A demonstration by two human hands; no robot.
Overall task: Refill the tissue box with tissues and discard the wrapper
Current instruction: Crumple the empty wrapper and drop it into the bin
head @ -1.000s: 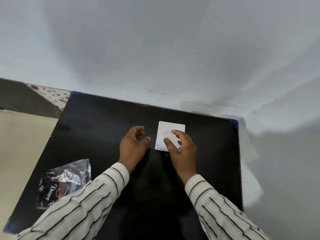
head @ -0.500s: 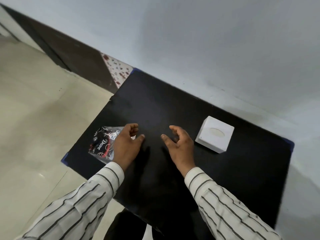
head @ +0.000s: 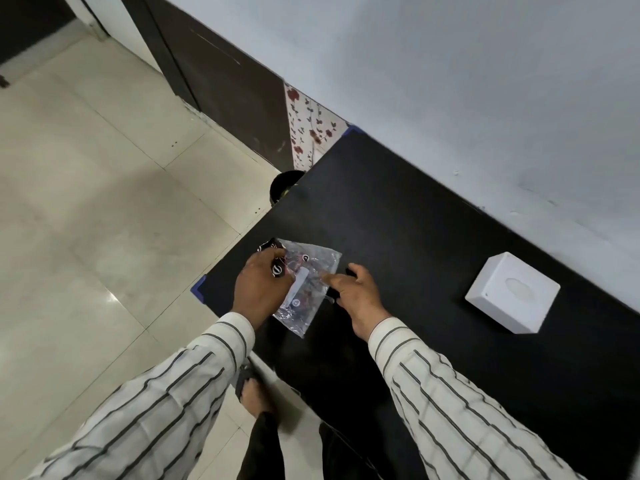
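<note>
white tissue box (head: 512,292) sits toward the table's (head: 415,216) wall edge, tissue showing in its oval slot; left hand (head: 258,289) pinches the clear wrapper (head: 308,285) near the left edge, right hand (head: 356,296) half-open, fingertips touching it

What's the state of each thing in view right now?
wrapper: empty, crumpled, on table near its left edge, gripped by left hand
left hand: fingers closed on wrapper's top corner
right hand: open, index finger touching wrapper
tissue box: closed, upright, tissue showing in oval slot
bin: on floor, open top, mostly hidden by table
</note>
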